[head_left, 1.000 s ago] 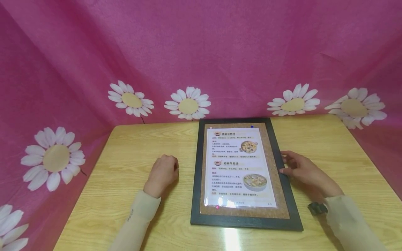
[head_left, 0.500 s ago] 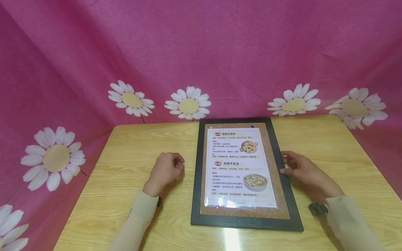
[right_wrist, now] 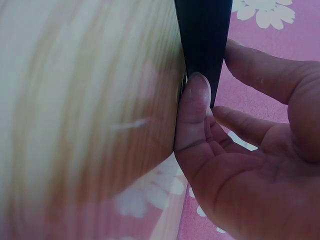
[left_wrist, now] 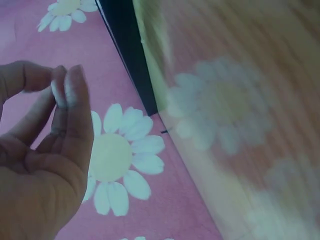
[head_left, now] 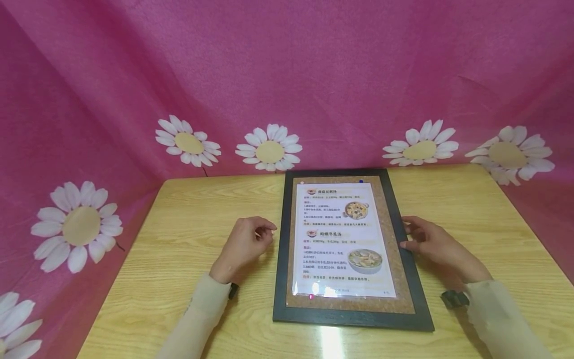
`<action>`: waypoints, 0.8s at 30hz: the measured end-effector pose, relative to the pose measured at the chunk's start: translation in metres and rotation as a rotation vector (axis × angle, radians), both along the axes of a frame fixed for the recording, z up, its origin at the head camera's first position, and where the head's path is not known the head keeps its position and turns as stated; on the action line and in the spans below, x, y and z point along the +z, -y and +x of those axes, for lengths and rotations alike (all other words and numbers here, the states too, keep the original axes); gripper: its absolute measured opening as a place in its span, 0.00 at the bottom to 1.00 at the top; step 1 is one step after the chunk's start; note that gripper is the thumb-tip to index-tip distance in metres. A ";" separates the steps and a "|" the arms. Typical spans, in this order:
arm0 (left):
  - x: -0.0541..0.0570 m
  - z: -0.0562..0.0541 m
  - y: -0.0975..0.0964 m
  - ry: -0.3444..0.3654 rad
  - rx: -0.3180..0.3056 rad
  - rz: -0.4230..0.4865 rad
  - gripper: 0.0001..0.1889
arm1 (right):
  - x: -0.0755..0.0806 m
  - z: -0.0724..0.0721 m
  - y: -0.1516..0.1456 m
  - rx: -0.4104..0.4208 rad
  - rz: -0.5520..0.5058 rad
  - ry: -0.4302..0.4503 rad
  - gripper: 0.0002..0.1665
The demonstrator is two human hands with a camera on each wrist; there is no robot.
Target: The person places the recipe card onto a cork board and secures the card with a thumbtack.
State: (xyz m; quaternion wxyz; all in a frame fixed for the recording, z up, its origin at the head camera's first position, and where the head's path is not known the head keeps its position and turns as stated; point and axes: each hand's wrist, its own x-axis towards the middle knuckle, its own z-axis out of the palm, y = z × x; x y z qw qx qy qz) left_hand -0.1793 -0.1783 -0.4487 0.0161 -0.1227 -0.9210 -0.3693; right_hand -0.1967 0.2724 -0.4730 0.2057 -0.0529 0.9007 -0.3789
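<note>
A black-framed corkboard (head_left: 345, 305) lies on the wooden table, with a glossy recipe sheet (head_left: 327, 239) pinned to it. The sheet shows printed text and two pictures of soup. My right hand (head_left: 432, 244) grips the board's right edge with its fingertips. In the right wrist view, fingers of the right hand (right_wrist: 260, 150) stand on both sides of the black frame edge (right_wrist: 205, 40). Left of the board, my left hand (head_left: 246, 242) hovers with bent fingers, fingertips close to the left frame edge. Nothing lies between the fingers of the left hand (left_wrist: 45, 150).
Small push pins hold the sheet, among them a blue pin (head_left: 360, 181) and a pink pin (head_left: 311, 296). The wooden table (head_left: 179, 239) meets a pink curtain (head_left: 287, 75) with white daisies behind and at the left. Dark bands (head_left: 455, 299) sit at both wrists.
My left hand has moved right towards the board's left edge, and its fingers have loosened from a tighter curl. The right hand and the board have stayed in place.
</note>
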 end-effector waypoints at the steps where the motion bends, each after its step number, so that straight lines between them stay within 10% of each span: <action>1: 0.000 0.001 -0.001 0.003 -0.017 0.001 0.07 | 0.000 0.000 0.000 -0.001 0.001 0.001 0.47; 10: 0.002 0.004 -0.013 0.058 -0.182 0.053 0.06 | -0.001 0.001 0.000 0.007 0.018 -0.011 0.47; 19: 0.007 0.007 -0.025 0.373 -0.327 0.268 0.08 | -0.001 0.002 0.001 0.008 0.022 -0.019 0.47; 24: 0.000 0.006 -0.033 0.313 -0.336 0.226 0.07 | 0.001 0.001 0.001 0.012 0.021 -0.030 0.47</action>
